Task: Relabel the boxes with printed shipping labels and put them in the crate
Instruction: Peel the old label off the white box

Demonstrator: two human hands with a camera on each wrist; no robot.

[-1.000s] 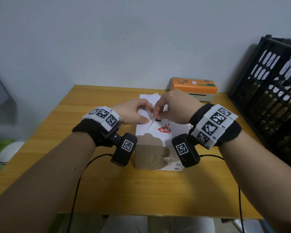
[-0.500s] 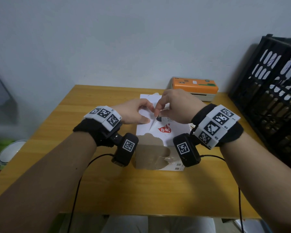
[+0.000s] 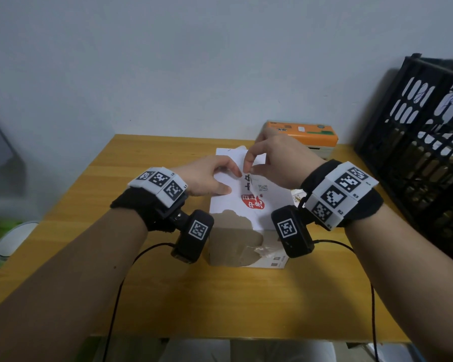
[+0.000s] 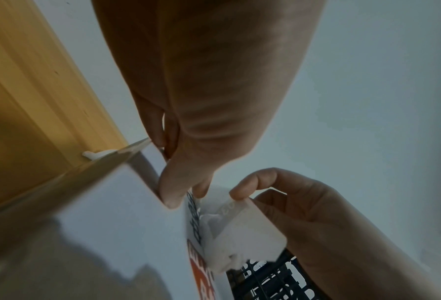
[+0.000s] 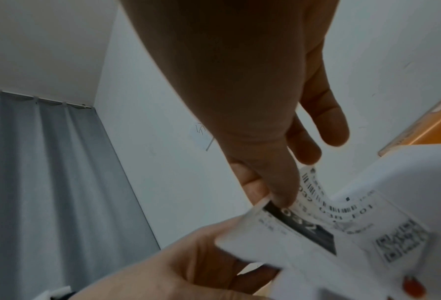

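A white box [image 3: 228, 205] with a red logo and a torn brown patch lies flat in the middle of the wooden table [image 3: 220, 296]. My left hand [image 3: 230, 182] grips its far-left edge, thumb on the top face [image 4: 111, 213]. My right hand [image 3: 249, 169] pinches one corner of a printed barcode label [image 5: 314, 194] between thumb and forefinger. The label [image 4: 245, 227] curls up off the box face, its lower end still stuck near the black print. The black slatted crate [image 3: 424, 158] stands at the right edge of the table.
An orange-topped box [image 3: 301, 130] sits on a white unit at the back of the table, just beyond my right hand. A pale bowl [image 3: 11, 239] lies off the table's left side. Thin black cables run from both wrists over the near table edge.
My right hand has risen and drawn back toward the far right, peeling the label further off the box and uncovering black print beneath. My left hand stays on the box.
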